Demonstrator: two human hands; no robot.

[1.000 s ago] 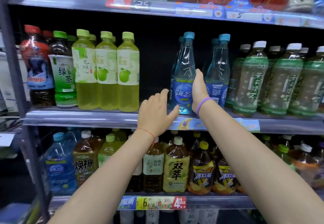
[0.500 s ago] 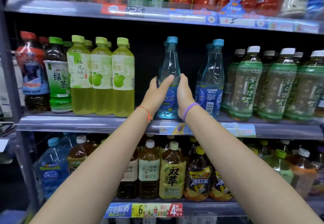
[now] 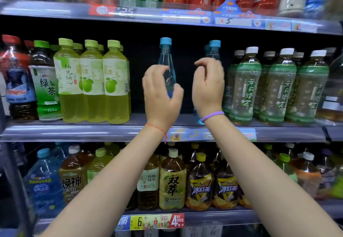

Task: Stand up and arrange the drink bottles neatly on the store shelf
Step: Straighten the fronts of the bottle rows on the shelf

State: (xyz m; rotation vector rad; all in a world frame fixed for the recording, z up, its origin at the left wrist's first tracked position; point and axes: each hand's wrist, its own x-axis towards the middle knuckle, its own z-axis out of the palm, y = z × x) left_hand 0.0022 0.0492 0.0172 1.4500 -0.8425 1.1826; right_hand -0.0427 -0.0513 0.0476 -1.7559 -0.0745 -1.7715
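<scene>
Our left hand (image 3: 161,95) has its thumb and curled fingers round the waist of a blue bottle (image 3: 165,58), apparently pinching it (actual contact is hard to confirm behind the hand). Our right hand (image 3: 207,86) hangs loosely curled and holds nothing, just in front of a 2nd blue bottle (image 3: 214,48). Both bottles stand upright on the middle shelf (image 3: 74,131), long axes vertical, with a dark gap between them. The left hand is nearer the first; we judge it wants sliding right to close that gap beside the green tea bottles (image 3: 245,84).
</scene>
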